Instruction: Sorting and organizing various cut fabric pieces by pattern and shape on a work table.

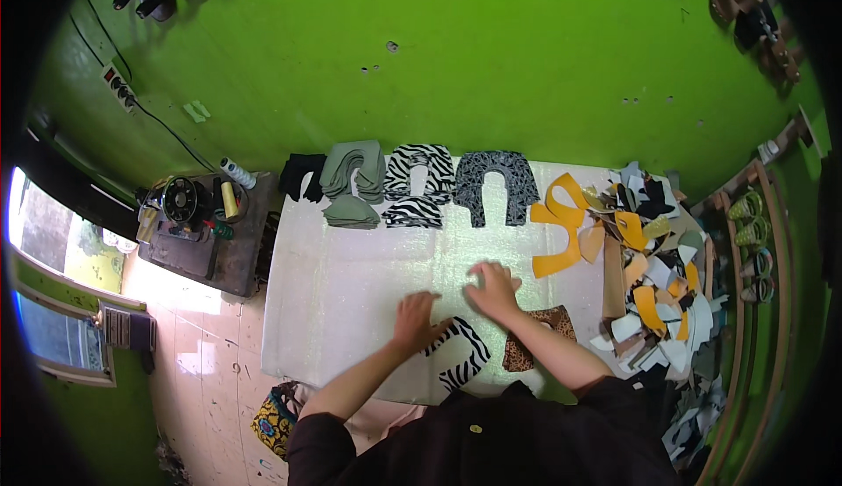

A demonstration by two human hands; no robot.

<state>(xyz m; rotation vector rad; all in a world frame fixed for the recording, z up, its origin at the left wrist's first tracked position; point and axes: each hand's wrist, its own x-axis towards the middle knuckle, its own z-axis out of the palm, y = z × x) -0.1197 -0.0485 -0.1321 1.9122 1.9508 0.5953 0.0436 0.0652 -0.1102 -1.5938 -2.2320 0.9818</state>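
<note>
My left hand [414, 319] is over the near part of the pale table, fingers apart and nothing visible in it. Just beside its wrist lies a curved zebra-striped cut piece [467, 346], partly covered by that hand. My right hand [494, 291] hovers or rests farther forward on the bare sheet, also with fingers apart; contact cannot be made out. Under my right forearm shows a leopard-print piece [519, 354], partly hidden. Beyond the hands stand stacks of arched pieces: plain green [353, 168], zebra-striped [419, 160], and grey-black patterned [474, 179].
Black pieces [301, 170] lie at the far left of the table [333, 293]. Yellow cut pieces [561, 258] sit at the right, beside a heap of scraps [658, 302]. A sewing machine [181, 198] stands on a dark side table at left. A rack with sandals [750, 236] is at right.
</note>
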